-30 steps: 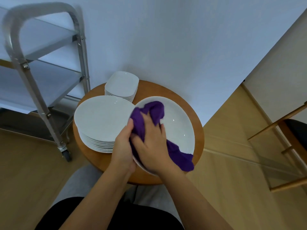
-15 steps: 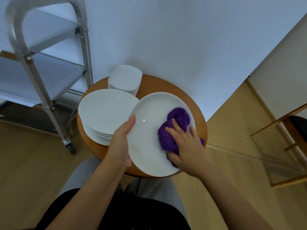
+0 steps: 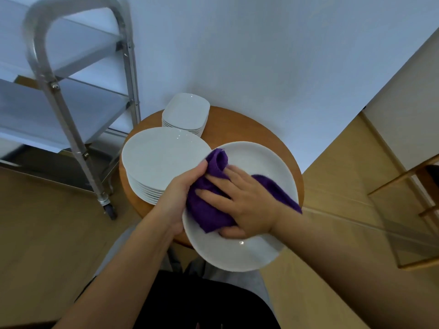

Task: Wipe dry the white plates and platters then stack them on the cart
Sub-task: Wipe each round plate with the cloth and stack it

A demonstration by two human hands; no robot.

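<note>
So there's a person at a small round wooden desk in the middle of the frame, working on one big white plate. The left hand has its grip clamped on the plate's left rim, thumb up along the edge, holding it tilted so the near part sticks out past the desk edge over their lap. The right hand is spread flat, fingers open, pressing a purple cloth down onto the plate's face. So that grip isn't really clenched, more a flat palm pinning the cloth. The cloth is bunched up at the plate's left side, touching the left thumb, with a tail trailing off under the wrist toward the right rim.

Just left of that plate sits a stack of round white plates on the desk, the held plate overlapping its right edge a bit. Behind it, up against the pale wall, is a smaller stack of squarish white platters.

The metal cart stands in the upper left of the frame, on casters on the wood floor, close beside the desk. Its shelves look bare from what I can see.
</note>
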